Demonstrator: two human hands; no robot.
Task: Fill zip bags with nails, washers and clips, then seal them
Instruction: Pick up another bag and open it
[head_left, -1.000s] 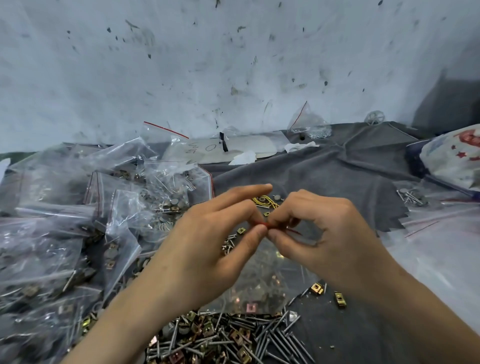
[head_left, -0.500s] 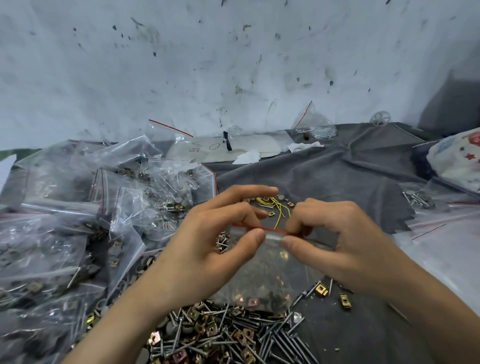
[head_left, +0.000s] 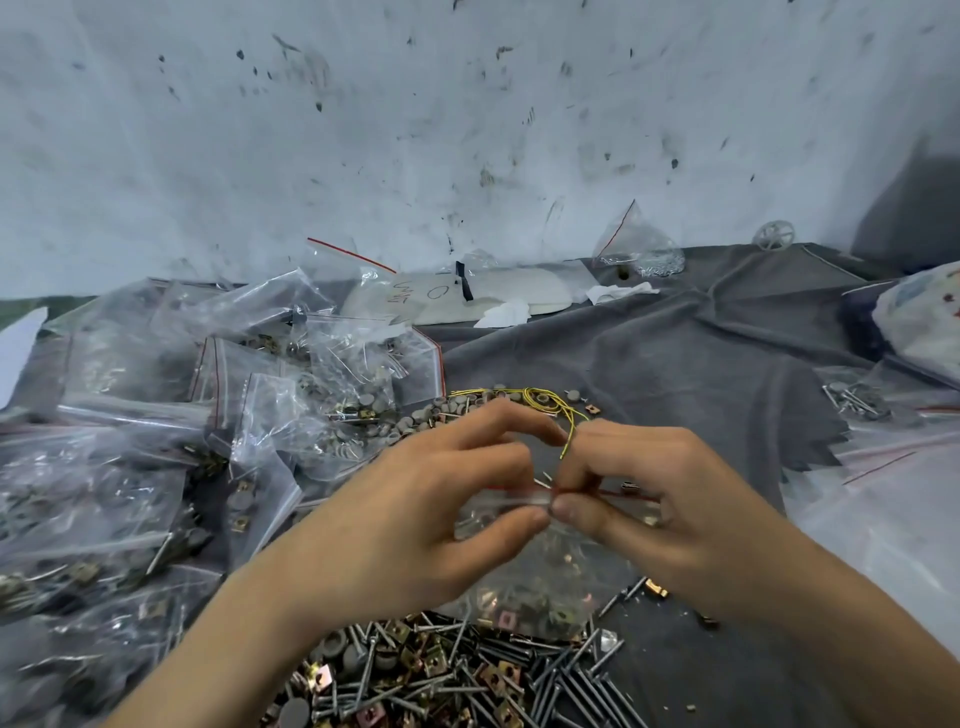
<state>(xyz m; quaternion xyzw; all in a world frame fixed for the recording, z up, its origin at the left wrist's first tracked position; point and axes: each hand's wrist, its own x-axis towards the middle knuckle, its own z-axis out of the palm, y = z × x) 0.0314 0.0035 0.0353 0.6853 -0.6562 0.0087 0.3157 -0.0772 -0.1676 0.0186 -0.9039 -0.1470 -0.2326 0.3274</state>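
Observation:
A clear zip bag (head_left: 550, 577) with a red seal strip hangs between both hands, with clips and other small parts in its bottom. My left hand (head_left: 415, 525) pinches the top strip between thumb and fingers. My right hand (head_left: 654, 509) pinches the same strip right beside it, the two thumbs touching. Below the bag lies a loose heap of nails (head_left: 524, 670), brass clips (head_left: 402, 631) and grey washers (head_left: 293, 714). More grey washers (head_left: 415, 418) are scattered beyond my hands.
A big pile of filled zip bags (head_left: 156, 467) covers the left side of the grey cloth (head_left: 701, 364). Yellow wire (head_left: 545, 400) lies behind my fingers. Empty bags (head_left: 883, 493) lie at the right, a bag of small metal parts (head_left: 639, 249) by the wall.
My hands spread apart along the red strip half a second ago and have come back together, thumbs touching. The bag sits a little lower in view.

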